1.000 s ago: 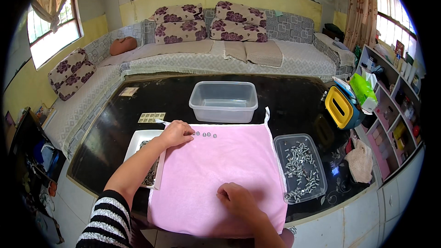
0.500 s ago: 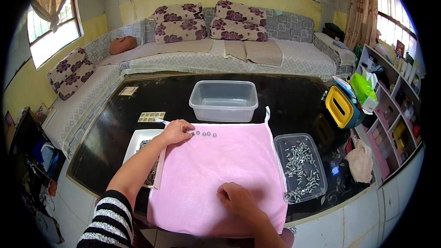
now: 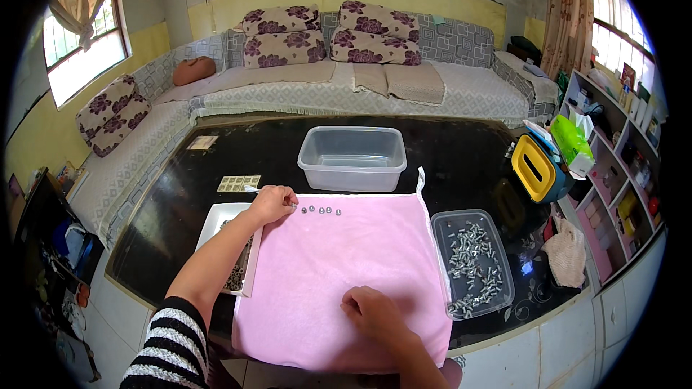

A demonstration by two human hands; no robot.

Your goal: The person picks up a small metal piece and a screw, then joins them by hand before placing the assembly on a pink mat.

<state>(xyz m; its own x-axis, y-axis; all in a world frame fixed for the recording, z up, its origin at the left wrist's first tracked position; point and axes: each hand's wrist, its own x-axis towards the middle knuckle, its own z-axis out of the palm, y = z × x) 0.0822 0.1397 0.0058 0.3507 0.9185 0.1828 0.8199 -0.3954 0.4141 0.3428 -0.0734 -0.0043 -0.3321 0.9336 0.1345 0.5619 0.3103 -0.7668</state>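
Over the far left corner of a pink cloth (image 3: pixel 324 266), my left hand (image 3: pixel 272 205) is closed in a pinch on a small metal nut (image 3: pixel 294 206). Just right of those fingertips, several more silvery nuts (image 3: pixel 321 210) lie spaced out in a row along the cloth's far edge. My right hand (image 3: pixel 369 313) rests loosely curled on the near middle of the cloth, and nothing shows in its fingers. Under my left forearm, partly hidden by it, is a white tray (image 3: pixel 207 234) with small metal parts, some of them brownish rings.
A clear plastic box (image 3: pixel 441 234) of short silvery bolts (image 3: pixel 472 266) stands right of the cloth. Beyond the cloth is a larger translucent tub (image 3: pixel 352 176). The dark glossy table (image 3: pixel 173 194) also bears a yellow-and-teal box (image 3: pixel 537 169) and a beige cloth (image 3: pixel 564 248).
My left hand has shifted slightly left, off the end nut of the row. Another nut now shows at its fingertips. The right hand has stayed in place.
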